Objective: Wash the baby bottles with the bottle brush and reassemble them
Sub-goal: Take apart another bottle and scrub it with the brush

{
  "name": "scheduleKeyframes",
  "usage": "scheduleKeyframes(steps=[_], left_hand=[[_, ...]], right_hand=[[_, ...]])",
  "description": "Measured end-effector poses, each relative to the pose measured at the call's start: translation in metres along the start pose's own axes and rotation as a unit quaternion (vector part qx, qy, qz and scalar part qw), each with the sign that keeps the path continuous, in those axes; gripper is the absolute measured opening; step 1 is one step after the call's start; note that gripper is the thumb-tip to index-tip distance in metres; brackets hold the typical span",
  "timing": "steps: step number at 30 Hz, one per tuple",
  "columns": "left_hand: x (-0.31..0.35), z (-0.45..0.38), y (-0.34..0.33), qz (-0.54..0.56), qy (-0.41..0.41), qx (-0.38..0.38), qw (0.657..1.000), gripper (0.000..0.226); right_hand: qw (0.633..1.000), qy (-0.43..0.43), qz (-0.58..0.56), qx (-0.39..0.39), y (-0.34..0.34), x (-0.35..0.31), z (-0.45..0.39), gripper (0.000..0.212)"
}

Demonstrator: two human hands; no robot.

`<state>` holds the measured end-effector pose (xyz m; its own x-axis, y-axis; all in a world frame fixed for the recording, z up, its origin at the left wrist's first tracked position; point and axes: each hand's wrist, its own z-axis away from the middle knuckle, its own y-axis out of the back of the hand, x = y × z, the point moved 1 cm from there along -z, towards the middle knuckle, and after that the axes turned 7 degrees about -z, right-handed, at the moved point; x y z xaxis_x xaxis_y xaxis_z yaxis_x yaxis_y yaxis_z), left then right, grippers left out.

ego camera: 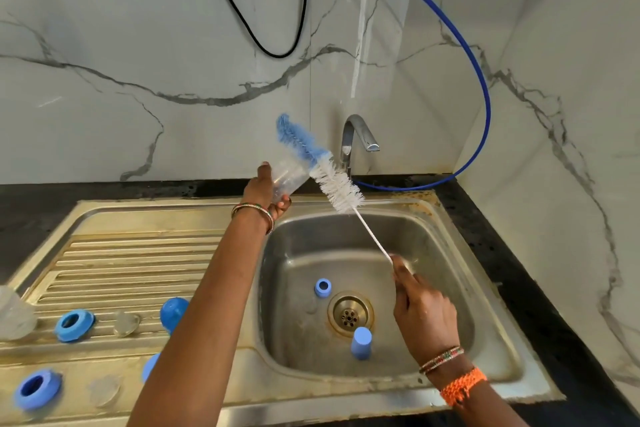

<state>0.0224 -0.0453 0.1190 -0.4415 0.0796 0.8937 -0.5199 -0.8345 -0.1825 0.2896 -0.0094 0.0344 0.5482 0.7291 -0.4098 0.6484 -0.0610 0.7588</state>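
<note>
My left hand [265, 189] grips a clear baby bottle [289, 178] raised above the sink's back left corner, its mouth pointing up and right. My right hand [420, 308] holds the thin white handle of the bottle brush [337, 187] over the basin. The brush's blue and white bristle head is outside the bottle, just beside its mouth. In the basin [433, 239] lie a small blue ring [322, 287] and a blue cap [361, 342] near the drain. On the drainboard [138, 253] sit two blue collar rings [73, 325] [37, 389], clear nipples [126, 322] and a blue cap [173, 313].
A chrome tap [358, 139] stands behind the basin, right next to the brush. A blue hose [483, 80] curves down the marble wall to the black counter [502, 246]. A black cable [277, 52] hangs on the wall. A clear plastic item [14, 315] lies at the far left.
</note>
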Motion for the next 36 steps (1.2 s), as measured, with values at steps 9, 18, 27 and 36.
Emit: scheduleKeyframes(steps=[9, 18, 27, 36], left_hand=[[-0.028, -0.011, 0.008, 0.012, -0.195, -0.146, 0.97, 0.027], [-0.056, -0.023, 0.026, -0.018, -0.146, -0.267, 0.952, 0.069], [-0.065, -0.027, 0.016, 0.189, -0.084, -0.252, 0.945, 0.084], [-0.061, -0.022, 0.016, 0.175, -0.05, -0.263, 0.947, 0.082]], right_hand=[[0.991, -0.108, -0.073, -0.037, 0.01, -0.017, -0.046, 0.031], [0.947, -0.239, -0.193, -0.092, -0.01, -0.009, -0.055, 0.022], [0.598, -0.435, -0.598, -0.309, 0.005, -0.023, -0.032, 0.032], [0.596, -0.445, -0.601, -0.291, 0.014, -0.032, -0.028, 0.03]])
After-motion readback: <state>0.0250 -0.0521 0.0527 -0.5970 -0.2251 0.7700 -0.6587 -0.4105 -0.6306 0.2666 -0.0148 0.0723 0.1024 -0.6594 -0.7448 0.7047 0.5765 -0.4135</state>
